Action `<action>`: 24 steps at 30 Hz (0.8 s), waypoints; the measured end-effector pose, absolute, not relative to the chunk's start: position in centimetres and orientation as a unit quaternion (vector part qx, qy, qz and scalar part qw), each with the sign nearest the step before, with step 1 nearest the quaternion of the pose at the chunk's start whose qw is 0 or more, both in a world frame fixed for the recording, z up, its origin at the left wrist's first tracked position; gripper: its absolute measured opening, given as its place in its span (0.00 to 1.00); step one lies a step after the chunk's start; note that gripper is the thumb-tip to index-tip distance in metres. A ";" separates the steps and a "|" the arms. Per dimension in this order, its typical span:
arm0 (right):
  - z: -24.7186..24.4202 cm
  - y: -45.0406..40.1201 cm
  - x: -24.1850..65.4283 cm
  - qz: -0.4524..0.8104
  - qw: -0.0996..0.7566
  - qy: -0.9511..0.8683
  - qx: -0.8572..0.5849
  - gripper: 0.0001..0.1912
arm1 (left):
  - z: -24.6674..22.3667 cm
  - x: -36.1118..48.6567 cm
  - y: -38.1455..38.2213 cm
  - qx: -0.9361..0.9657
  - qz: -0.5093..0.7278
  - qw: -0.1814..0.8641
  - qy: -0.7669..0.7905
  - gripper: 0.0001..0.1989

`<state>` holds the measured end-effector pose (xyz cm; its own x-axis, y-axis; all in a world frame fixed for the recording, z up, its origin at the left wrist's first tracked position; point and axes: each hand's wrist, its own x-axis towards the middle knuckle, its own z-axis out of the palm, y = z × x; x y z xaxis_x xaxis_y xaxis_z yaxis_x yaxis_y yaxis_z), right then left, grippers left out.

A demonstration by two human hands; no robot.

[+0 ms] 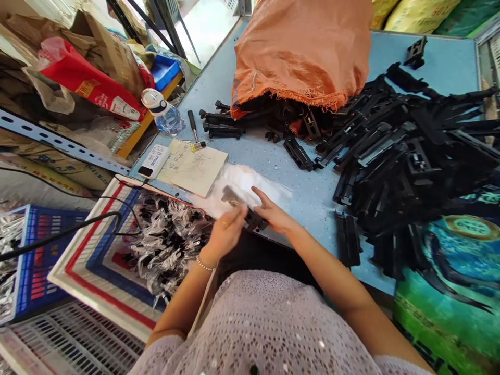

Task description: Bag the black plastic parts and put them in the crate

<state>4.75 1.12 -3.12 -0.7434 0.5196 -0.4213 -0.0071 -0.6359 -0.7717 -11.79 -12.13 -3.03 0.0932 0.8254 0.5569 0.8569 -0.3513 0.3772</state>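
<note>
Near the front edge of the blue table (312, 192), my left hand (226, 232) is closed round a dark plastic part (255, 221), blurred by motion. My right hand (273, 211) touches the other end of the same part, its index finger stretched out and the other fingers bent against it. Thin clear plastic bags (250, 179) lie just beyond both hands. A large pile of black plastic parts (390, 151) covers the right side of the table. More of them show at the mouth of an orange sack (300, 52).
A paper sheet (195, 169), a hammer (193, 127), a white box (156, 159) and a water bottle (166, 114) stand or lie at the left. Below, a crate (97, 260) holds bagged parts (167, 239). A green sack (441, 312) is at the lower right.
</note>
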 end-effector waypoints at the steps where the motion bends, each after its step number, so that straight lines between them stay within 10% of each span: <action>1: -3.1 0.9 4.6 0.824 0.180 -0.416 -0.339 0.42 | -3.1 -11.0 -12.2 -0.758 -0.357 -0.006 -0.546 0.36; 6: -2.8 -1.1 4.5 0.696 0.250 -0.513 -0.437 0.14 | -2.1 -9.4 -12.6 -0.745 -0.349 -0.101 -0.560 0.32; 17: 2.1 -5.9 4.9 0.880 0.008 -0.436 -0.187 0.18 | 4.3 -20.6 -22.1 -0.384 -0.371 -0.402 -0.744 0.19; 24: -0.3 -4.8 6.4 0.838 0.069 -0.461 -0.283 0.16 | -4.2 -34.1 -22.7 -0.153 -0.249 -0.169 -0.941 0.19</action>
